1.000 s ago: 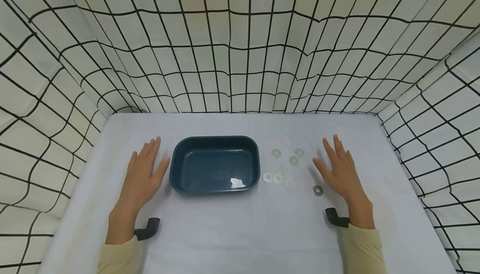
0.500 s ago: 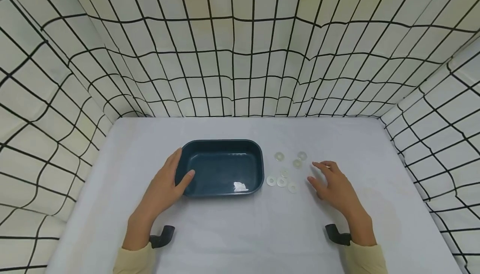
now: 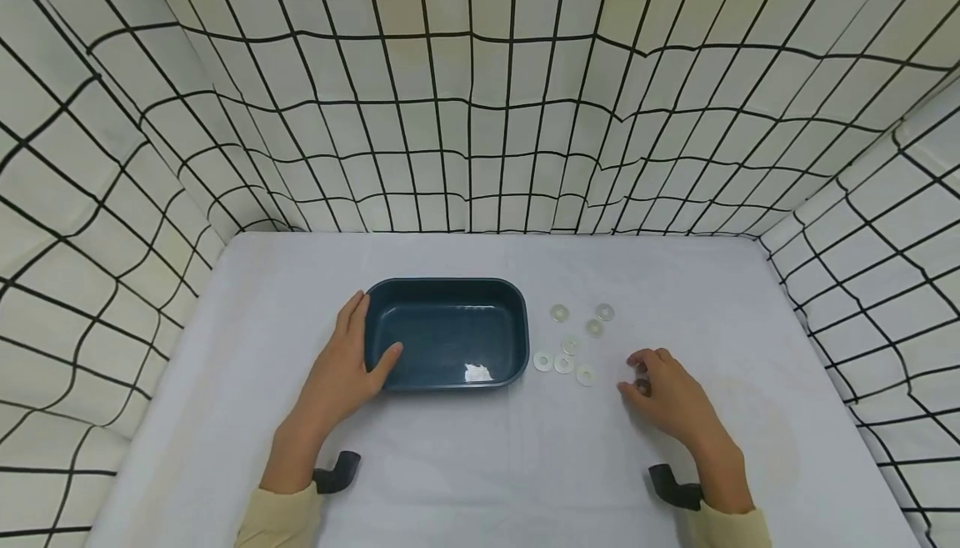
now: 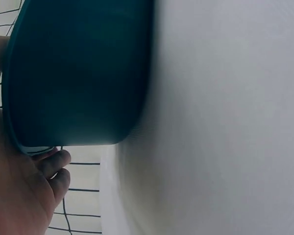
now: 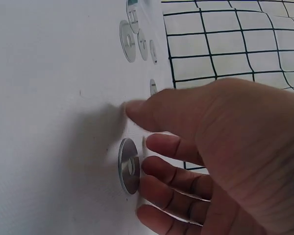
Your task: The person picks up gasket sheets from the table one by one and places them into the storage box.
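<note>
A dark blue rectangular tray (image 3: 450, 339) stands on the white cloth. My left hand (image 3: 341, 369) holds its left end, thumb over the front rim and fingers along the outside of the end wall. In the left wrist view the fingers (image 4: 59, 171) show past the tray's corner. To the right, my right hand (image 3: 671, 398) is low over a grey metal washer (image 5: 129, 169), which lies flat on the cloth. The fingertips (image 5: 149, 183) are right at the washer's edge, while the thumb (image 5: 152, 110) stays apart from it. Several pale washers (image 3: 563, 363) lie between tray and right hand.
A white cloth (image 3: 487, 465) covers the table. White panels with a black wire grid (image 3: 480, 127) rise behind the table and along both sides. A dark, bent piece (image 3: 339, 473) shows at the left wrist and a similar one (image 3: 675, 488) at the right wrist.
My left hand has moved right from beside the tray onto its left end. The right hand has come down over the grey washer, its fingers bent from a spread pose.
</note>
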A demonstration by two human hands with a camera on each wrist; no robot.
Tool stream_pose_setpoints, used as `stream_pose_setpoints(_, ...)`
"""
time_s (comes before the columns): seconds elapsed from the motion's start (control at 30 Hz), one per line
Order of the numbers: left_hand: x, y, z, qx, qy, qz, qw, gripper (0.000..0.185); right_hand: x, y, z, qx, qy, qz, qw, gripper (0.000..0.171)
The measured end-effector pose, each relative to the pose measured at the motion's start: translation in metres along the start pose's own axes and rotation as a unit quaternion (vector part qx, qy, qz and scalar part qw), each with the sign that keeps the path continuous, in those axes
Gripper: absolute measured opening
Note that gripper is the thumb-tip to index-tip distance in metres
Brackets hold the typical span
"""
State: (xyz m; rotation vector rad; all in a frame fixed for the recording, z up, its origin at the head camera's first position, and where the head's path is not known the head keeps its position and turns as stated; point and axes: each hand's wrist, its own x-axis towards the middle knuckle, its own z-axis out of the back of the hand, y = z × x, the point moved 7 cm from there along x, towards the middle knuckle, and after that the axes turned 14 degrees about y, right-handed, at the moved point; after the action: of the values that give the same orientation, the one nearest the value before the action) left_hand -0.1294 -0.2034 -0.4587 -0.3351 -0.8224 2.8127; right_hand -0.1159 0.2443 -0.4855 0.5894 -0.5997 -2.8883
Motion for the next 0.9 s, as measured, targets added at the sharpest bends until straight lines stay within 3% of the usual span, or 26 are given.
stream_pose_setpoints(0.27, 0.007, 0.003, -0.007, 0.016, -0.019, -0.018, 0.9995, 0.094, -0.011, -0.002, 0.0, 0.019, 0.027, -0.006, 0.999, 0.025)
stream_pose_setpoints(0.63, 0.005, 0.004, -0.006, 0.047, -0.061, -0.032, 0.9965, 0.092, -0.016, -0.008, -0.001, 0.039, 0.039, -0.031, 0.998, 0.021)
stream_pose_setpoints(0.9, 0.005, 0.002, -0.006, 0.053, -0.066, -0.038, 0.9957, 0.088, -0.014, -0.002, 0.004, -0.01, 0.033, -0.011, 0.999, 0.019)
